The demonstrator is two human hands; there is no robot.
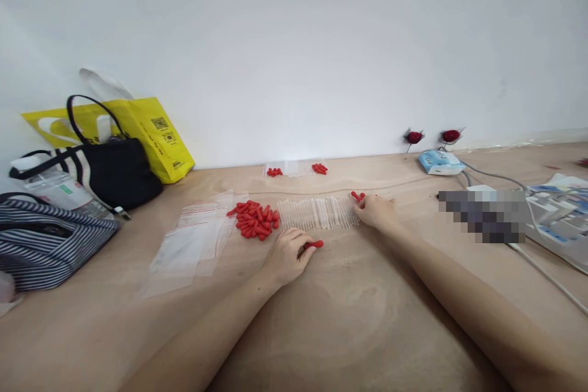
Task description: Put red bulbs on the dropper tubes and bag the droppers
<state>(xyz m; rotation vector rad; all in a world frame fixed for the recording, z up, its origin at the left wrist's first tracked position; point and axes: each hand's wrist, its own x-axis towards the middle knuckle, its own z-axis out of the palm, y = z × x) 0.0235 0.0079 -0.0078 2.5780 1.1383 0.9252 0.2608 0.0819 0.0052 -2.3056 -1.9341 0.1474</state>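
Observation:
My left hand (288, 255) is closed around a red rubber dropper bulb (315, 244), whose rounded end sticks out to the right, just above the table. At the right end of a row of thin clear tubes (316, 213), my right hand (375, 211) has its fingers pinched at small red bulbs (357, 196). Whether those bulbs sit on tube ends I cannot tell. A heap of loose red bulbs (255, 219) lies against the row's left end. Clear zip bags (193, 239) with red seal lines are spread left of the heap.
Near the wall lies a clear bag (294, 168) with two small groups of red bulbs. Left are a yellow bag (160, 141), a black bag (124, 171) and a striped pouch (55, 245). Right are a blue tissue pack (441, 162), cables and a power strip (558, 226).

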